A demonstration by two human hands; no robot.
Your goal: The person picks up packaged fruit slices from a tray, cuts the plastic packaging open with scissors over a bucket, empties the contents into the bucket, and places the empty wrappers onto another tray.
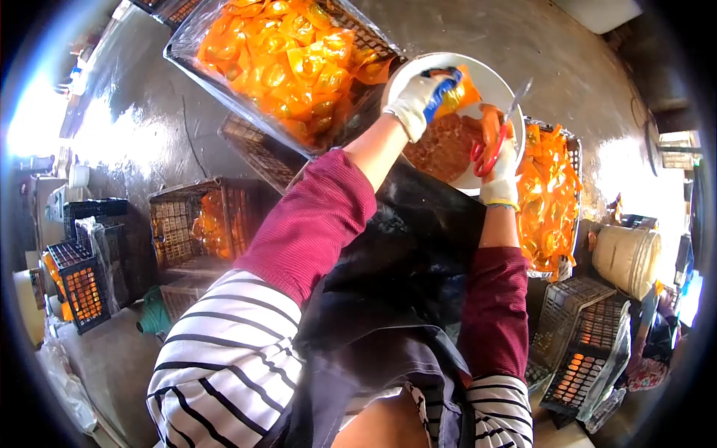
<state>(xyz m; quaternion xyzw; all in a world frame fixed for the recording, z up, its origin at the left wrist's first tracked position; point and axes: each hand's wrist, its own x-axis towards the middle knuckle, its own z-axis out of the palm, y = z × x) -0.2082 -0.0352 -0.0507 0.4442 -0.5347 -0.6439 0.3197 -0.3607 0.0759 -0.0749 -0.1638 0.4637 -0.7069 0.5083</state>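
My left hand, in a white glove with a blue palm, is closed around a shiny orange plastic packet above a white bucket. In the bucket lies a reddish-brown, wet-looking mass. My right hand, gloved in white with orange fingers, grips red-handled scissors at the bucket's right side. The scissors' blades point up and to the right, away from the packet. Whether the packet is cut, I cannot tell.
A plastic-lined crate heaped with orange packets stands upper left of the bucket. Another full crate stands to its right. Farther out are a crate with orange packets, a beige bucket and stacked crates. A black apron covers my lap.
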